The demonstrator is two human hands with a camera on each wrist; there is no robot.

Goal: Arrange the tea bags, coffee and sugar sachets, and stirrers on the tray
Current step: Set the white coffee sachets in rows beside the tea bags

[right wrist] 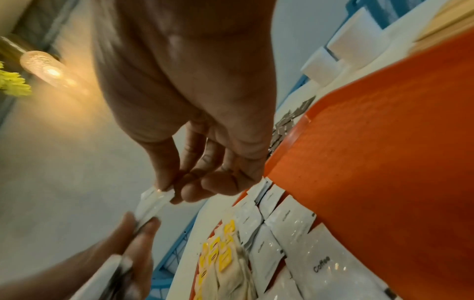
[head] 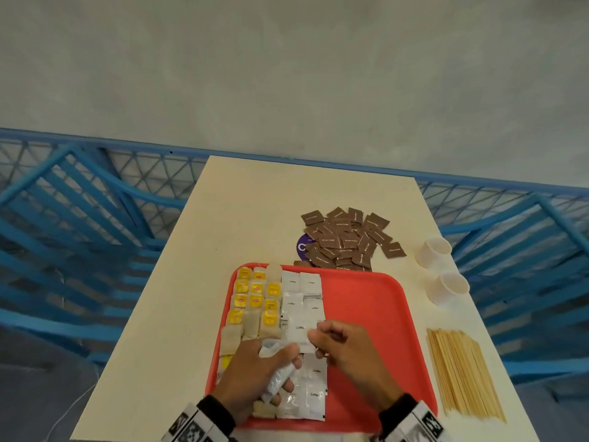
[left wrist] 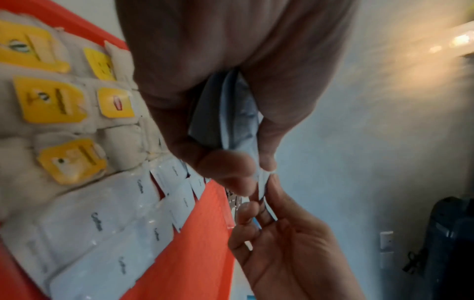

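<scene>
A red tray (head: 376, 314) lies on the table; its left part holds rows of yellow-tagged tea bags (head: 255, 301) and white coffee sachets (head: 302, 304). My left hand (head: 255, 371) grips a small stack of white coffee sachets (left wrist: 225, 113) above the tray's near left. My right hand (head: 347, 355) pinches the top end of one sachet (right wrist: 153, 199) from that stack, between thumb and fingertips. Brown sugar sachets (head: 347, 240) lie in a heap beyond the tray. Wooden stirrers (head: 462, 371) lie in a bundle to the tray's right.
Two white paper cups (head: 436, 250) (head: 449, 288) lie on their sides at the table's right edge. A purple round thing (head: 301, 247) shows under the sugar heap. Blue crates (head: 79, 234) flank the cream table (head: 255, 202). The tray's right half is bare.
</scene>
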